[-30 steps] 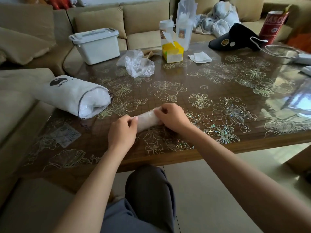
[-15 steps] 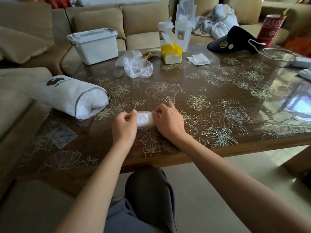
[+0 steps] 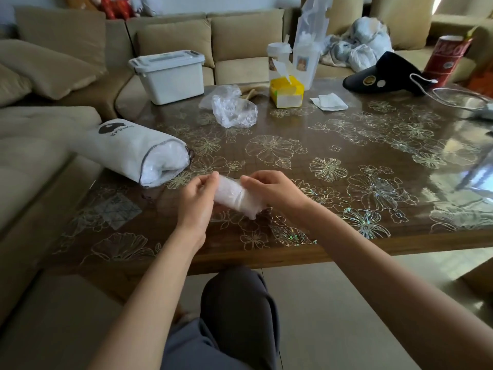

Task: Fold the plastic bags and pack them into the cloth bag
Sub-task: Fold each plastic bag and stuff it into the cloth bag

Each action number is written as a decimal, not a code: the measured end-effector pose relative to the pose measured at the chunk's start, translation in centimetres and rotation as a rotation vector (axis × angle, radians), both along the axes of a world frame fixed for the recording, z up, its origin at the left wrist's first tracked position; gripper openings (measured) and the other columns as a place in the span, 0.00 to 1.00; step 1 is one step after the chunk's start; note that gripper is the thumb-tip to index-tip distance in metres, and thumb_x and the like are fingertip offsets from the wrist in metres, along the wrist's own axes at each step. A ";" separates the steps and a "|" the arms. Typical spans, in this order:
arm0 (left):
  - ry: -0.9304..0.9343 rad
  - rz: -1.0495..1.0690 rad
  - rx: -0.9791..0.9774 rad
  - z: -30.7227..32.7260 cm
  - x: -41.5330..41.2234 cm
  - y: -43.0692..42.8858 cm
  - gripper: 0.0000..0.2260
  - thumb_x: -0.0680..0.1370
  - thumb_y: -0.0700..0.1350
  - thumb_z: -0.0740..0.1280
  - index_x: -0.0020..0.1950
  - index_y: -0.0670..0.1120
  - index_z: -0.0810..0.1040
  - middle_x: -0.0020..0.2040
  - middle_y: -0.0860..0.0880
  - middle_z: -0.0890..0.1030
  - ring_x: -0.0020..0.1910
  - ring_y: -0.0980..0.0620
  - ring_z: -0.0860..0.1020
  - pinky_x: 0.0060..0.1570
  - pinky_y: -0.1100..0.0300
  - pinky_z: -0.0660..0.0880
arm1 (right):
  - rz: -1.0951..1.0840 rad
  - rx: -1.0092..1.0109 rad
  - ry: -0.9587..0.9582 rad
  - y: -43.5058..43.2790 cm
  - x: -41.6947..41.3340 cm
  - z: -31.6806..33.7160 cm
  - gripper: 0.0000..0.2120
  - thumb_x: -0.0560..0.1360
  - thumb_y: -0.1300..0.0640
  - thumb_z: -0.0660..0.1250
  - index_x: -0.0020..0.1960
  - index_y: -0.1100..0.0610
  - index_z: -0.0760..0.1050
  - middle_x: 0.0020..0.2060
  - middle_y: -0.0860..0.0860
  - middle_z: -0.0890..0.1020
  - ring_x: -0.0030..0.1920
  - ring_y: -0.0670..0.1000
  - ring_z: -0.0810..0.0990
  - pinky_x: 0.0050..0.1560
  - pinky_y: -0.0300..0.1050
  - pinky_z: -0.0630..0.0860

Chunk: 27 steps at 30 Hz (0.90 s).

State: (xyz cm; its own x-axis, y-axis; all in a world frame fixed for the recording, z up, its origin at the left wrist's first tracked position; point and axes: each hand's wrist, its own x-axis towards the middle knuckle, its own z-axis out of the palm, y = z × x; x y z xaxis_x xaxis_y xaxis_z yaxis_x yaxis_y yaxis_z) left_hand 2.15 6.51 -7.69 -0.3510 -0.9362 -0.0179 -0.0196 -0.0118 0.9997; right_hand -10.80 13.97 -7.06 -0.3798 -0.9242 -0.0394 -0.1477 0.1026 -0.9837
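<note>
A folded, rolled clear plastic bag (image 3: 234,196) is held between both hands just above the table's near edge. My left hand (image 3: 196,202) pinches its left end and my right hand (image 3: 274,192) grips its right end. The white cloth bag (image 3: 125,148) lies on its side at the table's left edge, its open mouth facing me and stuffed with white plastic. A crumpled clear plastic bag (image 3: 232,108) sits farther back on the table.
The glass-topped floral table (image 3: 346,166) carries a yellow tissue box (image 3: 286,90), a white storage box (image 3: 170,73), a folded tissue (image 3: 329,101), a black visor cap (image 3: 386,76) and a red tin (image 3: 445,57). Beige sofas surround it.
The rolled bag has been lifted off the table and tilted, its right end lower. Both hands have stayed on its ends.
</note>
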 end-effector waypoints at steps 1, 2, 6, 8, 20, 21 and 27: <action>-0.008 0.017 -0.031 0.1 0.1 0.0 0.06 0.79 0.48 0.64 0.44 0.48 0.76 0.44 0.51 0.80 0.44 0.56 0.78 0.48 0.58 0.78 | 0.020 0.006 -0.019 0.1 0.0 -0.1 0.14 0.79 0.51 0.62 0.46 0.62 0.76 0.30 0.50 0.77 0.27 0.43 0.74 0.28 0.35 0.69; -0.024 0.024 -0.068 0.1 0.3 -0.1 0.06 0.79 0.48 0.64 0.46 0.47 0.76 0.44 0.52 0.80 0.42 0.58 0.78 0.43 0.65 0.77 | 0.048 0.011 -0.048 0.1 -0.1 -0.1 0.15 0.79 0.49 0.61 0.45 0.61 0.76 0.30 0.50 0.77 0.27 0.44 0.74 0.29 0.36 0.69; -0.067 0.042 -0.129 -0.1 1.2 -0.5 0.08 0.79 0.48 0.63 0.51 0.44 0.76 0.43 0.53 0.79 0.41 0.61 0.76 0.32 0.76 0.71 | 0.251 0.046 -0.015 -0.5 0.1 0.1 0.09 0.76 0.55 0.66 0.49 0.63 0.76 0.36 0.50 0.80 0.34 0.46 0.78 0.36 0.36 0.74; -0.075 0.072 -0.129 -0.1 1.6 -0.7 0.08 0.79 0.49 0.63 0.51 0.45 0.76 0.44 0.53 0.78 0.42 0.61 0.76 0.36 0.73 0.73 | 0.284 0.051 0.036 -1.1 -0.2 0.2 0.06 0.75 0.61 0.68 0.49 0.63 0.76 0.38 0.52 0.81 0.36 0.47 0.79 0.37 0.36 0.75; -0.669 0.363 -0.742 -3.9 4.0 -6.2 0.16 0.78 0.35 0.61 0.66 0.41 0.73 0.75 0.39 0.58 0.74 0.39 0.55 0.70 0.40 0.59 | -0.006 0.024 -0.332 -8.3 2.5 -0.3 0.06 0.74 0.65 0.68 0.40 0.60 0.73 0.36 0.56 0.79 0.33 0.49 0.79 0.33 0.41 0.77; -0.697 0.324 -0.747 -4.2 3.8 -6.4 0.17 0.78 0.35 0.60 0.68 0.41 0.71 0.76 0.40 0.56 0.75 0.40 0.52 0.71 0.40 0.57 | -0.008 0.018 -0.348 -9.0 3.1 -0.4 0.05 0.73 0.66 0.69 0.41 0.61 0.73 0.38 0.57 0.79 0.36 0.52 0.79 0.40 0.45 0.78; -0.693 0.335 -0.750 -4.1 3.8 -8.3 0.21 0.79 0.34 0.57 0.73 0.38 0.62 0.77 0.42 0.53 0.76 0.43 0.50 0.73 0.50 0.50 | -0.038 0.011 -0.342 -13.8 5.4 -1.5 0.09 0.72 0.68 0.70 0.38 0.59 0.72 0.34 0.56 0.77 0.39 0.55 0.77 0.44 0.49 0.77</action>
State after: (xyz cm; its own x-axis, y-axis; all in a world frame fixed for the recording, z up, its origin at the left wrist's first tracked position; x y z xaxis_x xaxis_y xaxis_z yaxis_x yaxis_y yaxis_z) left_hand 5.90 -1.78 -11.81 -0.2083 -0.8376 0.5050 -0.6948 0.4901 0.5263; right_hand -5.43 0.14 -8.51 -0.3767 -0.9087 -0.1801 0.1948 0.1123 -0.9744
